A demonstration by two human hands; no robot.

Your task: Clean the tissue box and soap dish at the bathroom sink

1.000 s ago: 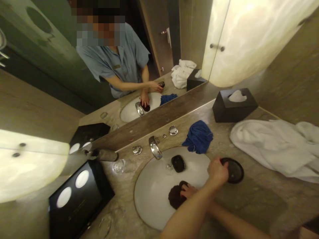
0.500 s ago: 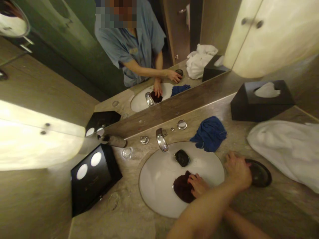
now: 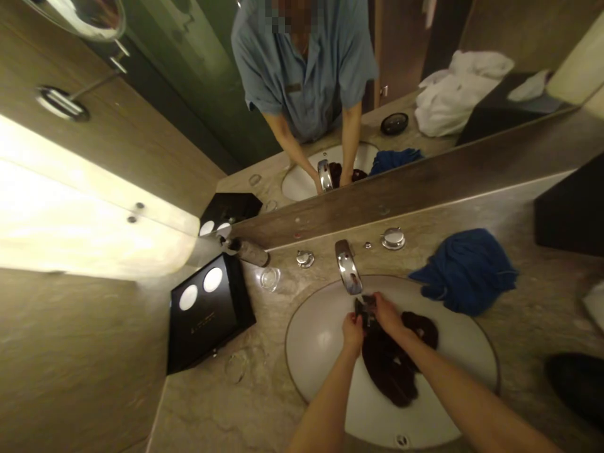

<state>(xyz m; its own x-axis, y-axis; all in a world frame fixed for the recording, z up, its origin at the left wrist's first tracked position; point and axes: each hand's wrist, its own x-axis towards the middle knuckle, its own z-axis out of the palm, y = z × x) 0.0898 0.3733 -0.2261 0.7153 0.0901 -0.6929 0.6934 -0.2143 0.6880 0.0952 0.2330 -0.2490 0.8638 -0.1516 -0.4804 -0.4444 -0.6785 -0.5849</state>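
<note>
While both hands, left (image 3: 353, 327) and right (image 3: 387, 314), grip it, the dark maroon cloth (image 3: 391, 368) lies crumpled in the sink (image 3: 321, 352).

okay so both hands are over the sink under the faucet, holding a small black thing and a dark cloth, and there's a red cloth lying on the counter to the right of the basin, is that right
Not quite. The cloth on the counter right of the basin is blue, not red, as the head view shows. The rest holds: the left hand and right hand are under the faucet, on a small black thing and a dark cloth.
</note>
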